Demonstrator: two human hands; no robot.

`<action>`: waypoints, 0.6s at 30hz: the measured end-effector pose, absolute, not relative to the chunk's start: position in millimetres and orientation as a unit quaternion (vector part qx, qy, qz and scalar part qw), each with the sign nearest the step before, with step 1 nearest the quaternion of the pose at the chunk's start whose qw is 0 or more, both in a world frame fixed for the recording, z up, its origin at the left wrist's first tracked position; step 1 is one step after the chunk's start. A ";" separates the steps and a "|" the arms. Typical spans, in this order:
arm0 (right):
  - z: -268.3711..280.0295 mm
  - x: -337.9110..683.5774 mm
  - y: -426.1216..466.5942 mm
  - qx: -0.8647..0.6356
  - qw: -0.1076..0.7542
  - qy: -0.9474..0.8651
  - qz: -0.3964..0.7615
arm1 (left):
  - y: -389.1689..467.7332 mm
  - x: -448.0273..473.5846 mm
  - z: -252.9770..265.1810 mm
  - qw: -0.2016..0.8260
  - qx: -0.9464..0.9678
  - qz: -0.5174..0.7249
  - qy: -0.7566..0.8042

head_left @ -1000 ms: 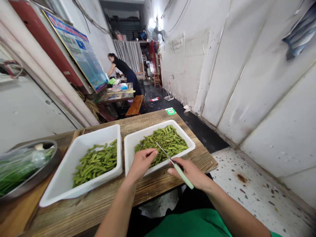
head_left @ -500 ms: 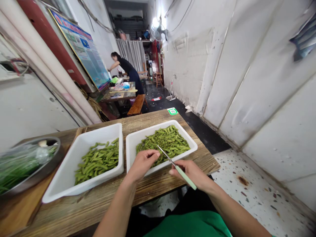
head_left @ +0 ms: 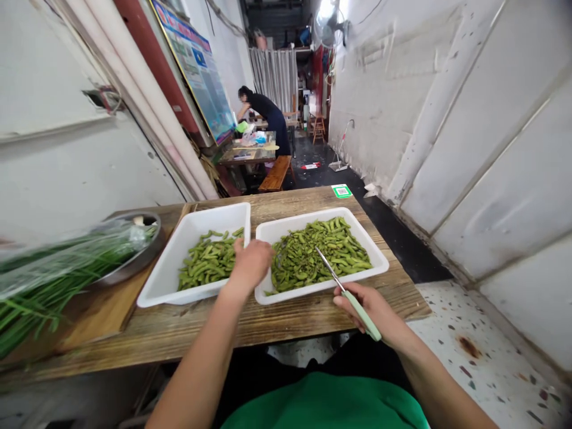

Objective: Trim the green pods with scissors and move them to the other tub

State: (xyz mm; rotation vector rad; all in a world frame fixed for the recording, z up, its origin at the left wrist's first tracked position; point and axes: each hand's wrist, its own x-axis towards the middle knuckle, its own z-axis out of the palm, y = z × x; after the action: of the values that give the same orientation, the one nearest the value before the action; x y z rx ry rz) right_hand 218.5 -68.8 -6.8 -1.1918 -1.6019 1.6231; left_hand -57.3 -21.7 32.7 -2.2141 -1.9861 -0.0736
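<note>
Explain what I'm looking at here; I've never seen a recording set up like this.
There is no machine: these are a person's own bare hands, filmed by one camera worn on the head, looking forward and down. On the brown wooden table stand two white rectangular plastic trays holding green bean pods. At the left is a round grey metal bowl with long green stalks. The right hand holds a slim metal cutting tool with a pale green handle. The left hand is by the trays' neighbouring edges; I cannot tell whether it holds anything.
</note>
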 end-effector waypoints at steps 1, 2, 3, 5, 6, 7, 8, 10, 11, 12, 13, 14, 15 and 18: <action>-5.4 218.2 -69.0 -0.446 0.279 -0.599 0.603 | -16.1 -47.1 28.0 0.069 -0.762 0.022 -0.643; -3.9 218.1 -69.5 -0.448 0.278 -0.604 0.598 | -10.6 -38.2 23.0 0.056 -0.773 0.060 -0.629; -2.6 218.1 -70.2 -0.449 0.277 -0.612 0.590 | -5.5 -30.9 17.9 0.044 -0.776 0.084 -0.624; -1.2 218.9 -72.0 -0.447 0.269 -0.633 0.572 | 2.3 -21.6 9.5 0.018 -0.769 0.097 -0.632; -1.3 219.7 -73.0 -0.445 0.264 -0.644 0.563 | 4.6 -19.4 6.9 0.007 -0.764 0.091 -0.638; -2.0 220.7 -73.8 -0.444 0.260 -0.653 0.556 | 5.7 -18.4 5.7 -0.003 -0.759 0.085 -0.646; -3.0 221.8 -74.4 -0.443 0.257 -0.659 0.550 | 5.4 -18.3 6.4 -0.008 -0.754 0.078 -0.652; -5.4 223.8 -74.7 -0.443 0.258 -0.665 0.543 | 1.6 -19.7 13.2 -0.007 -0.749 0.068 -0.659; -6.4 224.4 -74.4 -0.444 0.262 -0.664 0.541 | -1.5 -20.7 19.1 0.000 -0.747 0.061 -0.662; -6.8 224.5 -73.9 -0.445 0.266 -0.663 0.541 | -5.0 -21.6 26.0 0.010 -0.746 0.049 -0.664; -6.6 224.2 -73.4 -0.446 0.271 -0.661 0.540 | -8.4 -22.1 33.4 0.020 -0.748 0.032 -0.663; -5.9 223.4 -72.8 -0.447 0.276 -0.659 0.539 | -11.5 -22.0 40.5 0.024 -0.751 0.007 -0.659; -4.6 222.2 -72.2 -0.448 0.281 -0.658 0.536 | -14.1 -21.2 46.6 0.018 -0.757 -0.025 -0.653; 0.7 218.1 -70.3 -0.451 0.295 -0.665 0.517 | -17.5 -14.0 52.9 -0.070 -0.766 -0.123 -0.628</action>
State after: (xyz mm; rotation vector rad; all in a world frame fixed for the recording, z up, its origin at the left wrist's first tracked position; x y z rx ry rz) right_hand 218.1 -70.3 0.7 -1.2003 -1.7697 1.3753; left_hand -14.0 -17.5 52.9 -2.5176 -2.0644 -0.4038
